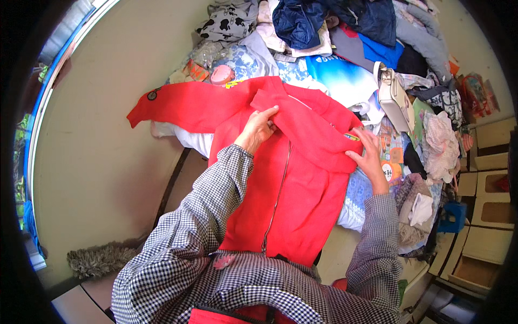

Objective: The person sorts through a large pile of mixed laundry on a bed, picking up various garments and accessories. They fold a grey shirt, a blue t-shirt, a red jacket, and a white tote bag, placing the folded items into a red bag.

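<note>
A red zip-up jacket (251, 190) lies spread in front of me, its front facing up and its lower hem reaching my body. One sleeve is folded across the chest, and the other stretches out to the left with a dark round badge near its cuff. My left hand (259, 127) pinches the cuff end of the folded sleeve between thumb and fingers. At the right shoulder, my right hand (367, 152) grips the fold of that sleeve, beside a small yellow and blue patch. The zip runs down the middle of the jacket.
Piled clothes (299, 24) cover the far side of the bed. A cream handbag (394, 99) stands to the right, and a pink round container (222, 75) sits behind the left sleeve. A wall (109, 101) rises at left; wooden drawers (485, 239) stand at far right.
</note>
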Available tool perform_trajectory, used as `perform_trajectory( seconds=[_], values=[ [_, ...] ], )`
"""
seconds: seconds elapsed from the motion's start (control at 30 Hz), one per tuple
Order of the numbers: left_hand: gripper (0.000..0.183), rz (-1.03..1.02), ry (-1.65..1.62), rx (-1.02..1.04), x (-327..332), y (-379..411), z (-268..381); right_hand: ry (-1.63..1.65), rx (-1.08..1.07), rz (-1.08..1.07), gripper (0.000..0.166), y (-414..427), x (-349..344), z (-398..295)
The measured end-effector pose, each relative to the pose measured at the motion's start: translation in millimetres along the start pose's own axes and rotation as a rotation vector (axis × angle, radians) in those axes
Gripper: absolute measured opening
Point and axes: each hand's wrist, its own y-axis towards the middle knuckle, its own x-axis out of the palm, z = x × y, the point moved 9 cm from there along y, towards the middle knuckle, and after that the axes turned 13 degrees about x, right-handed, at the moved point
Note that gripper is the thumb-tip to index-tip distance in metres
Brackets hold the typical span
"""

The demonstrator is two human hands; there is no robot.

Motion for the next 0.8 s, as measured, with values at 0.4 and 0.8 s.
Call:
perform_trajectory(
  seconds=[0.4, 0.8],
  values=[
    [0.019, 0.173, 0.281, 0.292, -45.2, -34.2, 57.9, -0.248, -0.060, 0.336, 0.053, 32.6, -21.3, -43.5],
    [0.025, 0.134, 0.940, 0.685, -66.2, -46.9, 107.2, -0.422, -0.082, -0.015, 0.053, 21.9, 113.9, -38.9]
  ],
)
